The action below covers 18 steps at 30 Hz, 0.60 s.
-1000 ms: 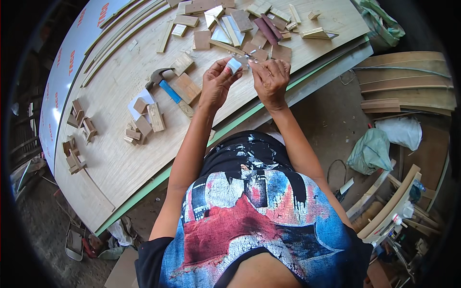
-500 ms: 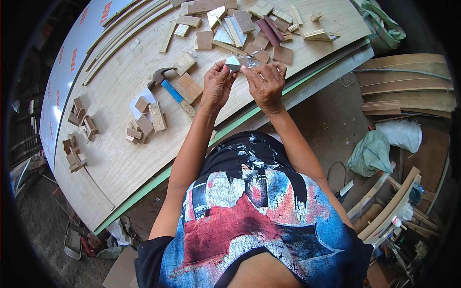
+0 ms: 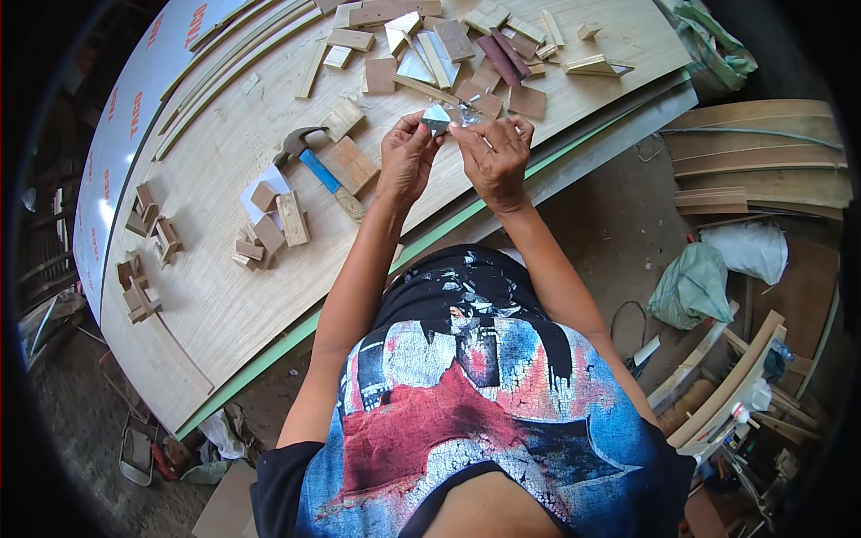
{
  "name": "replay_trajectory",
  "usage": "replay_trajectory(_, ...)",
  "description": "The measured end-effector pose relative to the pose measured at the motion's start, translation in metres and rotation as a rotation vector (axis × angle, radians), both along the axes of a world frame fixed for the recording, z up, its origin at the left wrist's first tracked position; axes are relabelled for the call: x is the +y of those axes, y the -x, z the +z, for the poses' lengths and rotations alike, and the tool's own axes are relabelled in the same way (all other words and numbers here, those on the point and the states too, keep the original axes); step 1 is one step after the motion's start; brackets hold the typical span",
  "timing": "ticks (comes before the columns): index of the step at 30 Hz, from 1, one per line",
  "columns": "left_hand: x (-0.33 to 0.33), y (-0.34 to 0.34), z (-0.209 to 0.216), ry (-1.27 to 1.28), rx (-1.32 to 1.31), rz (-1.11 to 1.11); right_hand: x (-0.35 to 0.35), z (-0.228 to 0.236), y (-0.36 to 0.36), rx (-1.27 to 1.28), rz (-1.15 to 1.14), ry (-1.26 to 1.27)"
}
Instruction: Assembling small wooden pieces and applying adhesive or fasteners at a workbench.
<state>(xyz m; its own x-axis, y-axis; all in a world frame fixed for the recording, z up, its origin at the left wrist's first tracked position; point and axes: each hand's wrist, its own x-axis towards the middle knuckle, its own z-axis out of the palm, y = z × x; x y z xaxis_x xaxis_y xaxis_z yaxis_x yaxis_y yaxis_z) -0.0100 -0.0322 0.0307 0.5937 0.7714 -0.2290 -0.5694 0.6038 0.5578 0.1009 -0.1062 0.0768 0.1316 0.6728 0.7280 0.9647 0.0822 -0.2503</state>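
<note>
Pinched in my left hand (image 3: pixel 406 154), a small block with a pale, whitish face (image 3: pixel 436 117) is held up over the table's near edge. My right hand (image 3: pixel 496 161) is close beside it on the right, thumb and forefinger pressed together near the block; whatever they grip is too small to make out. Just beyond those fingers lies a crumpled bit of clear plastic (image 3: pixel 469 115) with something shiny. A claw hammer with a blue and wooden handle (image 3: pixel 320 169) rests left of my left hand, alongside a flat brown wood block (image 3: pixel 355 163).
Wood offcuts (image 3: pixel 456 41) lie scattered at the table's far side, with two dark red pieces (image 3: pixel 504 57) among them. Smaller joined blocks (image 3: pixel 137 287) stand at the left of the plywood tabletop (image 3: pixel 224 314). Bags (image 3: pixel 689 285) and curved boards (image 3: pixel 758 161) are on the right.
The block in my left hand has tilted slightly, showing more of its pale face. Both hands stay in almost the same place.
</note>
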Motion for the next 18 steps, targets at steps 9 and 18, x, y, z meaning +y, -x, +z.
replay_trajectory(9,0.0,0.0,-0.004,0.005,-0.015,0.002,-0.002,-0.003,-0.001,-0.028,-0.021,0.015)
replay_trajectory(18,-0.001,0.003,-0.004,0.017,-0.027,-0.011,-0.005,-0.013,-0.006,-0.067,-0.127,0.074)
